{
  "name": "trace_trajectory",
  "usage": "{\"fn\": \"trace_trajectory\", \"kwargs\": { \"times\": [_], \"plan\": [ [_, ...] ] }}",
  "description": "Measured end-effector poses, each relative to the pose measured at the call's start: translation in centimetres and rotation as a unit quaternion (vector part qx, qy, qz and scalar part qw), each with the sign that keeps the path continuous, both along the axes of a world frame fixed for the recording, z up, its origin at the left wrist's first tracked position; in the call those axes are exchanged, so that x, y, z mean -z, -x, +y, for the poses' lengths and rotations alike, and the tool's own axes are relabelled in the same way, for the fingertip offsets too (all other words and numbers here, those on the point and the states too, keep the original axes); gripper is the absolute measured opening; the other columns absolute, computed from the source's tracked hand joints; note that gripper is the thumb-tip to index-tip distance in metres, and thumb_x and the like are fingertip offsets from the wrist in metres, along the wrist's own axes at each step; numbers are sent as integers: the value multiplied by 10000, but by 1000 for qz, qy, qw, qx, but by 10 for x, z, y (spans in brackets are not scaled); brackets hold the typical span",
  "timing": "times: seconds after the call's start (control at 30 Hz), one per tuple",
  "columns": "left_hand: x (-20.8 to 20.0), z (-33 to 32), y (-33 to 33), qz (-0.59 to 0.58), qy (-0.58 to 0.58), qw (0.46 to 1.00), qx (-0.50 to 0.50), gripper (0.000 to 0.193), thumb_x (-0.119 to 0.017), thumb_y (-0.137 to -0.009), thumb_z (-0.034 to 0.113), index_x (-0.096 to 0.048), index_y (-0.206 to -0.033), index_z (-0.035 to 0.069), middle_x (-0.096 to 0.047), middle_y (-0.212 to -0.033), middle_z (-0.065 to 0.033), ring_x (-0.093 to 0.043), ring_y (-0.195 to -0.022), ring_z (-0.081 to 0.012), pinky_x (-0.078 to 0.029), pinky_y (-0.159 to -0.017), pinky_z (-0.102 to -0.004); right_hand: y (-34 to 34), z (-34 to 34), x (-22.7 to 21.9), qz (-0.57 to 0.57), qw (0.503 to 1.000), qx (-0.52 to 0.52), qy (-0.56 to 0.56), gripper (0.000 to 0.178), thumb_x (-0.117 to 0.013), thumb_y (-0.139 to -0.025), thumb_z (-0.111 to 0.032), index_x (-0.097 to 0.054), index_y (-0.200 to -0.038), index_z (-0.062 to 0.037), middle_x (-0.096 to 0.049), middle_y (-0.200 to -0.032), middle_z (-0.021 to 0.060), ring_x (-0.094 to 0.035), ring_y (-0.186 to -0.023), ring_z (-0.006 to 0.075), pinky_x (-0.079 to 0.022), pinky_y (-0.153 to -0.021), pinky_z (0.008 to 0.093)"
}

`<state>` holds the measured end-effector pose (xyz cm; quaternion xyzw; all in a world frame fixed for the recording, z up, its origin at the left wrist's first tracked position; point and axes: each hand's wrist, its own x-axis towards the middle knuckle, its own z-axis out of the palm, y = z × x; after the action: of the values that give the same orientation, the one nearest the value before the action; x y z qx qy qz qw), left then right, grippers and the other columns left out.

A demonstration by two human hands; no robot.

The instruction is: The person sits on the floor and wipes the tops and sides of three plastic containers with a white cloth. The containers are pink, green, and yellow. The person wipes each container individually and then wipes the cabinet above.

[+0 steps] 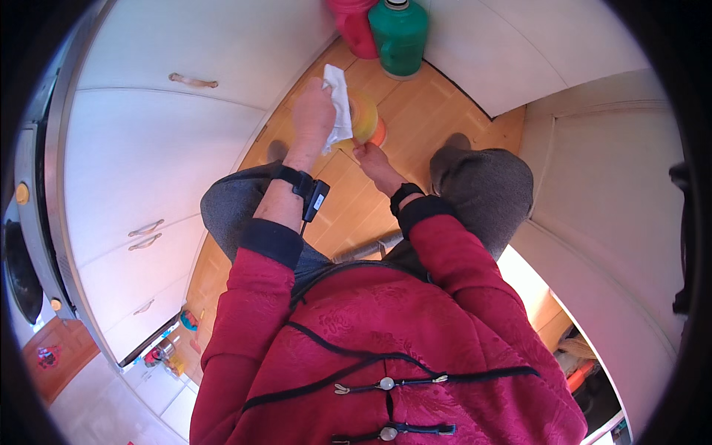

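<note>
My left hand (314, 115) is closed around a white cloth or folded paper (338, 104), whose lower end hangs beside a round yellow object (365, 117). That yellow piece looks disc-like or shallow; the cloth and my left hand cover part of it, so its kind is not clear. An orange rounded part (379, 133) shows at its right edge. My right hand (377, 165) reaches up from below, its fingers pinched at the lower rim of the yellow object.
A green plastic jug (399, 37) and a pink jug (356, 26) stand on the wooden floor (423, 111) beyond my hands. White cabinets (170, 148) line the left, and a pale door panel (615, 163) the right. My knees flank the workspace.
</note>
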<state>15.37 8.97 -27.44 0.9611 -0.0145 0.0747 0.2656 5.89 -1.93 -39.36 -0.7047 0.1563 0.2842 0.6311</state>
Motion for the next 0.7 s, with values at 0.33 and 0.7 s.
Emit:
{"fn": "trace_trajectory", "kwargs": {
  "times": [0.33,0.7],
  "plan": [
    [17,74,12,124,283,943,-126,216,-552,-923,114,-606,-1100,0,-605,-843,-16,-555,-783,-99,-460,-702,-247,4,1,-13,-42,998,46,20,330,-484,-921,-248,-582,-1060,35,-638,-949,246,-609,-925,384,-469,-749,413],
    [13,49,-41,386,366,843,74,240,-537,-946,144,-613,-1129,9,-633,-983,-10,-572,-895,-97,-461,-805,-243,3,10,4,-10,999,43,28,331,-545,-876,-196,-548,-1094,53,-639,-960,229,-613,-935,362,-473,-766,387]
  ]
}}
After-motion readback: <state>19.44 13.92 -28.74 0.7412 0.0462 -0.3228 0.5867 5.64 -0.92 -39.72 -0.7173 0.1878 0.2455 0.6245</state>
